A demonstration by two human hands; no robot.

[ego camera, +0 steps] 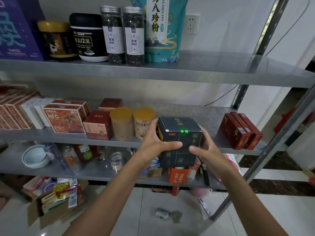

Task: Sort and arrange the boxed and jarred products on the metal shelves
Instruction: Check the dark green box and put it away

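Dark box with a round green sticker is in the air, held by both hands in front of the front edge of the middle shelf, tilted a little so that its top shows. The left hand grips its left side, with the thumb lying across the front face. The right hand grips the right side, its fingers curled onto the front. Both hands are closed around the box, not spread.

On the floor, at 6 o'clock from the box, lies a crushed can, and at 8 o'clock an open carton full of packets. On the lower shelf an orange box stands just under the dark one, and stacked bowls are far off at 9 o'clock. On the middle shelf two yellow-lidded tins stand just beside the left hand at 9 o'clock, then maroon boxes and an NFC box. Three red boxes stand apart at 3 o'clock. On the top shelf, at 11 o'clock, are two tall jars with a black tub to their left, and at 12 o'clock a teal pouch.
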